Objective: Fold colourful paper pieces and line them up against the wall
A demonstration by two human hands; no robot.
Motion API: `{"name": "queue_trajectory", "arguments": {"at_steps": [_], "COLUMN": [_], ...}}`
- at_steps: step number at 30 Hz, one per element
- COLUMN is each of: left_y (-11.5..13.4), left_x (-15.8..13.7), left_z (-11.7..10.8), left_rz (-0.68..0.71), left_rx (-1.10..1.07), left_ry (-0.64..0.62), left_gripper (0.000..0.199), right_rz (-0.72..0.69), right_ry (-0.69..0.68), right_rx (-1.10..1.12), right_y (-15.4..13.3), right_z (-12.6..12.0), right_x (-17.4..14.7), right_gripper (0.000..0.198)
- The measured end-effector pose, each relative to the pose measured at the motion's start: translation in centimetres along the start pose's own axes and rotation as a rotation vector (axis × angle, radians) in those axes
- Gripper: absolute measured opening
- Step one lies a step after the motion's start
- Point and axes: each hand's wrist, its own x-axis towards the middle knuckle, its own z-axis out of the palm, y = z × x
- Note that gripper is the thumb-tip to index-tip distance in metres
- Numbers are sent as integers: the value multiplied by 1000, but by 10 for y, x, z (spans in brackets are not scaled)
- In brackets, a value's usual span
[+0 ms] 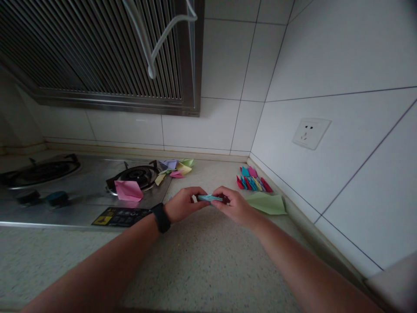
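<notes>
Both hands meet over the middle of the counter around a light blue folded paper point(208, 198), which lies roughly level between them. My left hand point(185, 203), with a black band at the wrist, pinches its left end between thumb and fingers. At the other end, my right hand point(233, 204) is closed in a similar pinch. A flat light green sheet of paper point(269, 203) rests on the counter just right of my right hand. Behind it stand several small folded paper pieces point(252, 180) in red, blue, pink and yellow.
A steel gas stove point(87, 191) fills the left, with a pink paper point(128, 191) by its right burner. Several pastel folded papers point(176, 167) lie at its right edge. A range hood point(107, 56) hangs above. Tiled walls meet behind the speckled counter point(208, 261); a socket point(312, 132) is at right.
</notes>
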Motion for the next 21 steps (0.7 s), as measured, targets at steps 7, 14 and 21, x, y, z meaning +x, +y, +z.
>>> {"name": "queue_trajectory", "arguments": {"at_steps": [7,14,21], "left_y": [4,7,8], "left_x": [-1,-2,-2], "left_z": [0,0,-1], "left_rz": [118,150,159], "left_rx": [27,52,50], "left_ry": [93,106,59], "left_gripper": [29,17,17], "right_rz": [-65,-101,-129], "right_ry": [23,4,4], "right_rx": [-49,-138,-89], "right_y": [-6,-4,-3], "right_z": [-2,0,-3], "right_x": [0,0,3], "right_gripper": [12,14,12]}}
